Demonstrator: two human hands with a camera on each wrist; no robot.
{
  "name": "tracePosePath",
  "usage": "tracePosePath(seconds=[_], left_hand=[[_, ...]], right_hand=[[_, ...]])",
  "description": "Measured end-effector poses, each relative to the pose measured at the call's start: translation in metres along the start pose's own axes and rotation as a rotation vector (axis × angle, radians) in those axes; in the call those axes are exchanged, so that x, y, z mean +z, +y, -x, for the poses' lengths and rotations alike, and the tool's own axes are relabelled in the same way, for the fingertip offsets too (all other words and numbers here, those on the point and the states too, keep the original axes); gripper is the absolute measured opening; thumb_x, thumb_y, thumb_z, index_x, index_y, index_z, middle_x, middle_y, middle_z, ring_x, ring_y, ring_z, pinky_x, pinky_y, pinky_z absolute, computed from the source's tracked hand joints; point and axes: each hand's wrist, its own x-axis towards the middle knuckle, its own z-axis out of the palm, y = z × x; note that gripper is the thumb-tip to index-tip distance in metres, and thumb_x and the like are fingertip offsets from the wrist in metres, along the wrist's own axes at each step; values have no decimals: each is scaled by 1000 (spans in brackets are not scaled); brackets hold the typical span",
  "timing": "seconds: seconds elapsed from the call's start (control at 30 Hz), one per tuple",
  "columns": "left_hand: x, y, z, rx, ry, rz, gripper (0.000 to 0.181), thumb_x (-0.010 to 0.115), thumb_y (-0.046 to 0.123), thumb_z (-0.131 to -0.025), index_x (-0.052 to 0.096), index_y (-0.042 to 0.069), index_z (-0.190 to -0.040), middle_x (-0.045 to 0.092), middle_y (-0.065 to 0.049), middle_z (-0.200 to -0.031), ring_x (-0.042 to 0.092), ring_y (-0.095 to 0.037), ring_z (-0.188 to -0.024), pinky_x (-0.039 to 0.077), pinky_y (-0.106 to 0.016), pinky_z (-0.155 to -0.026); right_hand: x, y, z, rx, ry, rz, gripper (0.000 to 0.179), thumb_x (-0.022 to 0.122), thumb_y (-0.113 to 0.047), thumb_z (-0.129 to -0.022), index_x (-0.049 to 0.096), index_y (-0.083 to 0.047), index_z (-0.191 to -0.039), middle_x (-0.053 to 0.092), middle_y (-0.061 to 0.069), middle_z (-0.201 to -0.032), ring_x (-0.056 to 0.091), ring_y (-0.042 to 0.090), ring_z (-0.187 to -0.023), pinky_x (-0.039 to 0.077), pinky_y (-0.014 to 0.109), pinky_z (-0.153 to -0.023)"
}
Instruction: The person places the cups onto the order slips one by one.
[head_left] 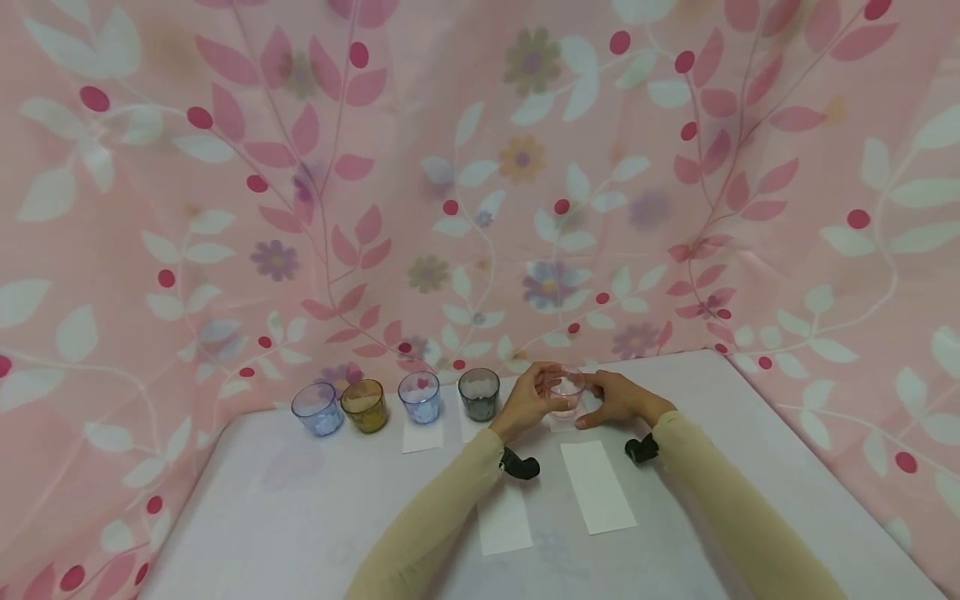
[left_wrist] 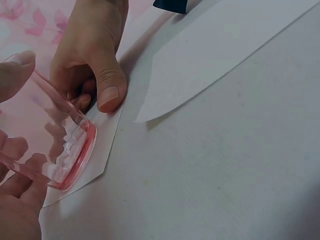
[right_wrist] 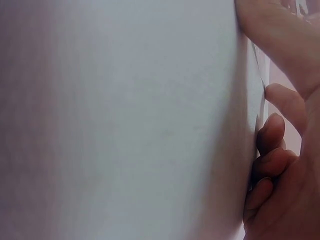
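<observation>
My left hand (head_left: 531, 402) grips a clear pink glass (head_left: 567, 392) between thumb and fingers at the right end of a row of glasses. In the left wrist view the pink glass (left_wrist: 65, 145) is tilted, its thick base close over a white paper strip (left_wrist: 107, 150). Beside the glass, my right hand (head_left: 618, 398) rests at the strip, thumb down near its edge and apart from the fingers. The right wrist view shows the right hand's loosely bent fingers (right_wrist: 272, 132) low against the tabletop.
To the left stand a blue glass (head_left: 317, 410), an amber glass (head_left: 364, 407), another blue glass (head_left: 420, 398) and a grey glass (head_left: 479, 395). Paper strips (head_left: 597, 487) lie on the white table (head_left: 300, 517), one partly under the left forearm. A floral curtain (head_left: 480, 167) hangs behind.
</observation>
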Motion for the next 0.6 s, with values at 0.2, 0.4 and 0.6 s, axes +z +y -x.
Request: tracePosePath(seconds=[0.2,0.4,0.6], left_hand=[[0,-3,-4,7,-19,-21,68,84,10,-91,50,11,-150,59,-14,-153,56,-36,-141,43,-51,-122],[-1,-6,-7,-3,-32,-35,67,84,10,-91,51,17,-149,60,-16,-151,61,-35,-133,52,-45,-113],[1,-7,-7,16,-33,-65,67,83,11,-93,49,19,-150,59,-18,-150,60,-37,-134,51,-47,-114]], right_hand=[[0,-2,0,7,4,-6,82,96,-43,-77,61,-5,-141,55,9,-100,50,24,-93,44,40,-83],[0,-2,0,4,7,5,80,96,-43,-77,62,-5,-138,54,8,-98,49,23,-92,43,38,-80],[1,-1,0,-2,12,0,82,96,-43,-77,62,-4,-140,54,8,-97,50,23,-91,43,38,-79]])
